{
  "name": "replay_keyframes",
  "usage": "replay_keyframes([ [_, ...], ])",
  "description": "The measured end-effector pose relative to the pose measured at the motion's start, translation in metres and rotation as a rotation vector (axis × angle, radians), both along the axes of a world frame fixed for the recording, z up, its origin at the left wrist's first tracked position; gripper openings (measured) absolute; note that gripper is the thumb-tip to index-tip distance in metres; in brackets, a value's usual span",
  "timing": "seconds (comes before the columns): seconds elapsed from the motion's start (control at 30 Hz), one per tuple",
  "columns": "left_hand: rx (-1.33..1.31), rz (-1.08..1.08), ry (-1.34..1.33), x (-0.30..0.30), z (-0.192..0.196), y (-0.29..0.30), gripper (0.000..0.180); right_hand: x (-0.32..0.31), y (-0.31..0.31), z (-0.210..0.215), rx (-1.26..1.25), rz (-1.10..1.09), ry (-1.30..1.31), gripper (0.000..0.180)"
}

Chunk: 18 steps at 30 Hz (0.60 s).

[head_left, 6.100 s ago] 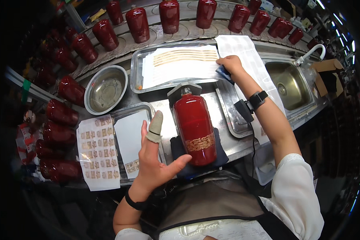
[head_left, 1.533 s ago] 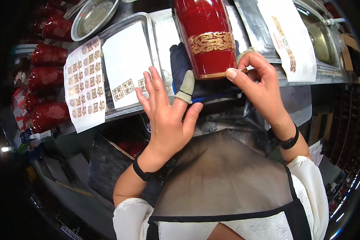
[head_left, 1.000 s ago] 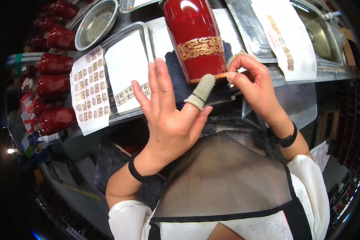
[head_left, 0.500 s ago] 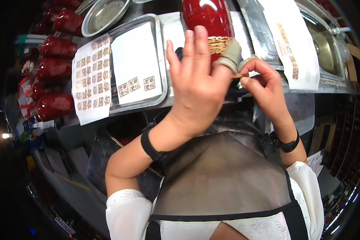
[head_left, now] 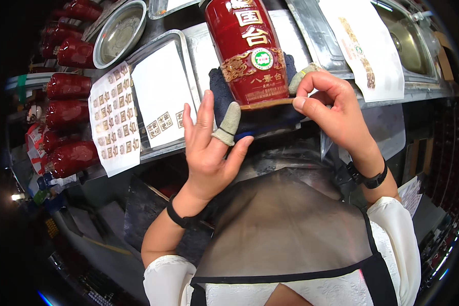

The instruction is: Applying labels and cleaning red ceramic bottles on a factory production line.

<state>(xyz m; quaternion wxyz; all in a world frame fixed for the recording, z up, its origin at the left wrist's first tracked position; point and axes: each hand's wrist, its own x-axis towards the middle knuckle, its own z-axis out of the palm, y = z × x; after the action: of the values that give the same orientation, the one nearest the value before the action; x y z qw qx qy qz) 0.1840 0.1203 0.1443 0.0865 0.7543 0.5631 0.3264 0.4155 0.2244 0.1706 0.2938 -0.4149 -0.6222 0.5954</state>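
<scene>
A glossy red bottle (head_left: 247, 56) lies with its base toward me on a dark blue cloth (head_left: 220, 92). Gold relief, pale raised characters and a round green-and-white emblem (head_left: 262, 59) show on its upper side. A brown-gold band (head_left: 270, 104) runs along its base. My right hand (head_left: 336, 109) is closed at the right end of that base, thumb and finger pinched on the edge. My left hand (head_left: 211, 145) is open, fingers spread, just left of the base and holding nothing. Each hand wears a grey-green finger cot, the left one (head_left: 229, 122) on a finger pointing up.
To the left, a metal tray (head_left: 191, 76) carries white sheets with brown-gold transfers (head_left: 115, 115). Several red bottles (head_left: 71, 158) line the far left. A metal bowl (head_left: 120, 33) stands behind. On the right hangs another transfer sheet (head_left: 385, 76) beside a metal basin (head_left: 410, 43).
My left hand has come off the bottle, moving left and toward me. The bottle's characters and emblem now show. My right hand stays at the base's right end.
</scene>
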Motion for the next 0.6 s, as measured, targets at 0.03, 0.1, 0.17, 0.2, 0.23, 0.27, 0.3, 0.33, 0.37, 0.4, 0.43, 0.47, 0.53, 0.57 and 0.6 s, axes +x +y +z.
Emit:
replay_keyframes([
  [0.03,-0.006,0.019,0.002,0.002,-0.003,0.0,0.049,0.0,-0.001,0.001,0.004,-0.022,0.007,0.012],
  [0.1,0.008,0.016,0.003,0.004,-0.004,0.001,0.048,0.0,-0.003,0.003,0.011,-0.05,0.017,0.012],
  [0.17,0.039,-0.004,0.028,0.005,-0.004,0.002,0.047,0.001,-0.005,0.005,0.029,-0.071,-0.003,0.011],
  [0.2,0.039,-0.012,0.029,0.006,-0.004,0.002,0.047,0.0,-0.005,0.005,0.03,-0.079,-0.003,0.011],
  [0.23,0.036,-0.011,0.042,0.006,-0.003,0.002,0.046,0.0,-0.005,0.005,0.036,-0.086,-0.008,0.011],
  [0.27,0.048,-0.016,0.052,0.005,-0.003,0.002,0.045,-0.001,-0.004,0.004,0.042,-0.093,-0.012,0.01],
  [0.3,0.034,-0.012,0.058,0.005,-0.002,0.002,0.045,-0.002,-0.004,0.003,0.043,-0.096,-0.011,0.01],
  [0.33,0.041,-0.022,0.066,0.004,-0.002,0.002,0.043,-0.002,-0.003,0.001,0.044,-0.1,0.002,0.01],
  [0.37,0.055,-0.034,0.067,0.004,-0.002,0.003,0.042,-0.003,-0.003,0.0,0.044,-0.1,0.014,0.01],
  [0.4,0.045,-0.026,0.075,0.004,-0.002,0.003,0.042,-0.002,-0.003,-0.002,0.042,-0.096,0.015,0.01],
  [0.43,0.05,-0.024,0.084,0.005,-0.002,0.004,0.041,-0.002,-0.003,-0.004,0.023,-0.102,0.018,0.01],
  [0.47,0.072,-0.032,0.084,0.006,-0.001,0.005,0.04,-0.002,-0.002,-0.006,0.006,-0.108,0.021,0.01],
  [0.53,0.063,-0.024,0.103,0.007,0.003,0.008,0.042,-0.001,-0.002,-0.008,0.001,-0.101,0.024,0.01],
  [0.57,0.087,-0.038,0.097,0.008,0.005,0.009,0.044,0.0,-0.002,-0.009,-0.004,-0.097,0.026,0.009],
  [0.6,0.071,-0.019,0.113,0.01,0.008,0.01,0.044,0.0,-0.002,-0.009,-0.003,-0.087,0.026,0.009],
])
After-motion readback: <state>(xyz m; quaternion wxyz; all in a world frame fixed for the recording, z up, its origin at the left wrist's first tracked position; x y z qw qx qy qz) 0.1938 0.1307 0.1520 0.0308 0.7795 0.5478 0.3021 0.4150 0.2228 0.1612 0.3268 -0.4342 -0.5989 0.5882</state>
